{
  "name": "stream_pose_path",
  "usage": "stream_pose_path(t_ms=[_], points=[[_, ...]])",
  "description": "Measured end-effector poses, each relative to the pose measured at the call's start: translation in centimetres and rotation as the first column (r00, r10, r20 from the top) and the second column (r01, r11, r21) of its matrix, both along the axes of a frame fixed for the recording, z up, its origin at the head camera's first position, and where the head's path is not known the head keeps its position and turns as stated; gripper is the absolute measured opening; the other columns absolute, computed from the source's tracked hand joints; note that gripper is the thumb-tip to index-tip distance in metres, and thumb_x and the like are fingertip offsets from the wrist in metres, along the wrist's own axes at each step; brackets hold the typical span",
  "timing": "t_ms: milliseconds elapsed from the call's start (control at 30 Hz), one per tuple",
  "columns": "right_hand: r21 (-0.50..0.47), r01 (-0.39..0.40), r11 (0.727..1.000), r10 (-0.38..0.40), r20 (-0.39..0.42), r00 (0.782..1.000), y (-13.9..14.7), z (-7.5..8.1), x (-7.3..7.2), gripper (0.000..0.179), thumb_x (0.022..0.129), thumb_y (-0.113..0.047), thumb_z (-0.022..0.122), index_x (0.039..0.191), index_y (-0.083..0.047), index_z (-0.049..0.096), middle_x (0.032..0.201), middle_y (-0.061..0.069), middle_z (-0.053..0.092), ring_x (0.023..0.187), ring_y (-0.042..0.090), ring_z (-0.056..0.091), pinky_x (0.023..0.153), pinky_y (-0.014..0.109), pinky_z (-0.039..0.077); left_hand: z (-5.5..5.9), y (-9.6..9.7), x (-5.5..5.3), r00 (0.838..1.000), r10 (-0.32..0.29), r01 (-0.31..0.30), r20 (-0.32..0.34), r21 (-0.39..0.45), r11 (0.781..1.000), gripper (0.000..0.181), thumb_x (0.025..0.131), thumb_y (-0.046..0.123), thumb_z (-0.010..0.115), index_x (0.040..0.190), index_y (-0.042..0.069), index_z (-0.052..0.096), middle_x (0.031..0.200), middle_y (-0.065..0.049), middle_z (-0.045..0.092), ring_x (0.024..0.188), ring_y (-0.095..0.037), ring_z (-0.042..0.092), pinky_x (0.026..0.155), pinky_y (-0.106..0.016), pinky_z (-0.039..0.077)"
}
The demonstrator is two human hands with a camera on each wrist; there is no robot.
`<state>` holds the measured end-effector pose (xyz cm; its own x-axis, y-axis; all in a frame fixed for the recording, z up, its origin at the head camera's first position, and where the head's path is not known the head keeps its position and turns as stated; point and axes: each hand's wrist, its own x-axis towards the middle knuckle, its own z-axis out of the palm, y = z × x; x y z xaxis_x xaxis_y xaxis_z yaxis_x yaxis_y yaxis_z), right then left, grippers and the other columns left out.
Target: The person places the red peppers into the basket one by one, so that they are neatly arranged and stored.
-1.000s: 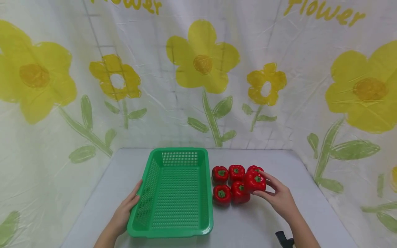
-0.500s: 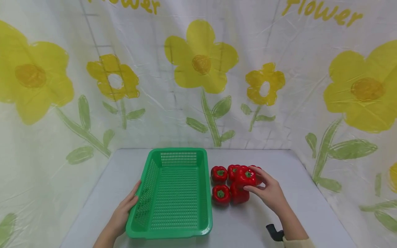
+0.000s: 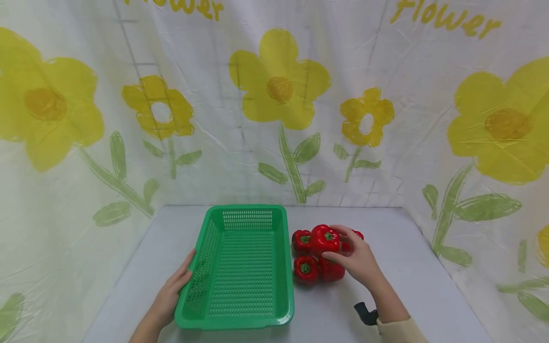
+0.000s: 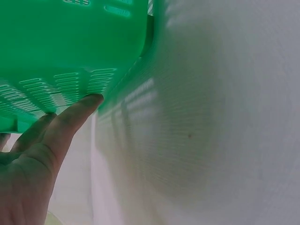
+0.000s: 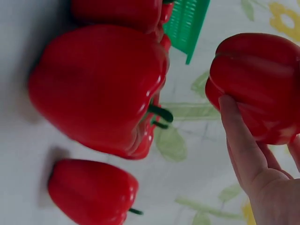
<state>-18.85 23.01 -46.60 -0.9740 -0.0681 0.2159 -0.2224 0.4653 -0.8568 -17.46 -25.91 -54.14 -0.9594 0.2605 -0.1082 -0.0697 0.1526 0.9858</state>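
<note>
A green perforated plastic basket [image 3: 242,271] lies on the table with nothing in it. My left hand [image 3: 167,297] rests along its left side; the left wrist view shows extended fingers [image 4: 75,117] against the slotted outer wall. My right hand [image 3: 358,261] grips a red bell pepper [image 3: 324,240] between thumb and fingers, stem facing me. In the right wrist view, the held pepper [image 5: 255,79] is raised above the table, apart from the others. Underneath, several red bell peppers [image 3: 306,270] stand grouped right of the basket, one partly hidden behind my right hand.
A white table [image 3: 411,286] extends on both sides of the basket. Behind it hangs a pale curtain [image 3: 214,166] printed with yellow flowers. A black curved piece [image 3: 366,314] sits at my right wrist beside the cream sleeve [image 3: 401,331].
My right hand has carried the pepper leftward over the group, from its right end to near the back middle. The left hand and basket have stayed in place.
</note>
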Motion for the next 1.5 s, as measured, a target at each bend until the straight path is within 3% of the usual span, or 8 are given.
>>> stream_pose_path(t_ms=[333, 533, 1100, 1167, 1267, 1367, 1500], points=[[-0.044, -0.011, 0.999, 0.014, 0.069, 0.998, -2.1, 0.3, -0.9, 0.076, 0.078, -0.041, 0.088, 0.143, -0.029, 0.051, 0.141, 0.001, 0.055, 0.131, 0.033, 0.051, 0.087, 0.045, 0.060, 0.1, 0.0, 0.0, 1.000, 0.001, -0.001, 0.009, -0.002, 1.000, 0.056, 0.110, 0.046, 0.027, 0.163, 0.036, 0.012, 0.171, 0.005, -0.001, 0.156, -0.031, -0.007, 0.097, -0.002, 0.024], [-0.016, 0.006, 1.000, -0.004, 0.085, 0.996, -3.1, 0.7, -1.4, 0.078, 0.077, -0.045, 0.088, 0.143, -0.032, 0.051, 0.142, -0.002, 0.055, 0.134, 0.031, 0.050, 0.090, 0.051, 0.058, 0.3, 0.2, -0.1, 1.000, 0.005, -0.005, 0.012, -0.022, 1.000, 0.055, 0.111, 0.046, 0.026, 0.163, 0.037, 0.012, 0.170, 0.005, 0.000, 0.156, -0.031, -0.006, 0.098, -0.003, 0.024], [-0.074, -0.044, 0.996, 0.053, 0.129, 0.990, -6.0, 0.9, -3.0, 0.079, 0.072, -0.045, 0.091, 0.140, -0.037, 0.051, 0.140, -0.005, 0.055, 0.132, 0.029, 0.051, 0.086, 0.047, 0.060, 0.3, 0.1, 0.1, 1.000, 0.003, -0.003, 0.020, 0.004, 1.000, 0.055, 0.110, 0.046, 0.027, 0.163, 0.036, 0.012, 0.170, 0.005, -0.001, 0.156, -0.031, -0.007, 0.098, -0.003, 0.024], [-0.079, -0.043, 0.996, 0.054, 0.135, 0.989, -6.4, 1.1, -3.2, 0.079, 0.072, -0.045, 0.090, 0.140, -0.037, 0.051, 0.140, -0.005, 0.055, 0.132, 0.029, 0.051, 0.086, 0.047, 0.060, 0.3, 0.1, 0.1, 1.000, 0.009, -0.009, 0.022, -0.002, 1.000, 0.055, 0.110, 0.046, 0.027, 0.163, 0.036, 0.012, 0.170, 0.005, 0.000, 0.156, -0.031, -0.007, 0.106, -0.010, 0.023], [-0.097, -0.046, 0.994, 0.059, 0.146, 0.988, -7.0, 1.4, -3.5, 0.077, 0.073, -0.047, 0.090, 0.139, -0.040, 0.051, 0.140, -0.005, 0.055, 0.131, 0.027, 0.051, 0.087, 0.048, 0.059, 0.4, 0.1, 0.1, 0.999, 0.022, -0.021, 0.024, -0.004, 1.000, 0.055, 0.110, 0.045, 0.027, 0.163, 0.036, 0.012, 0.170, 0.004, 0.000, 0.156, -0.032, -0.006, 0.122, -0.035, 0.014], [-0.101, -0.052, 0.994, 0.065, 0.136, 0.989, -7.5, 1.5, -3.7, 0.078, 0.074, -0.047, 0.089, 0.141, -0.037, 0.051, 0.141, -0.005, 0.055, 0.130, 0.027, 0.052, 0.088, 0.048, 0.059, 0.3, 0.1, 0.1, 0.999, 0.030, -0.030, 0.024, 0.015, 0.999, 0.056, 0.111, 0.044, 0.028, 0.163, 0.034, 0.012, 0.171, 0.003, 0.000, 0.156, -0.032, -0.008, 0.120, -0.059, 0.001], [-0.101, -0.062, 0.993, 0.074, 0.126, 0.989, -8.3, 1.7, -3.9, 0.077, 0.073, -0.046, 0.090, 0.140, -0.038, 0.052, 0.141, -0.006, 0.054, 0.127, 0.025, 0.055, 0.089, 0.049, 0.058, 0.2, 0.2, 0.1, 0.999, 0.031, -0.032, 0.024, 0.033, 0.999, 0.056, 0.111, 0.043, 0.028, 0.163, 0.032, 0.012, 0.171, 0.003, -0.001, 0.155, -0.033, -0.009, 0.120, -0.062, -0.001]])
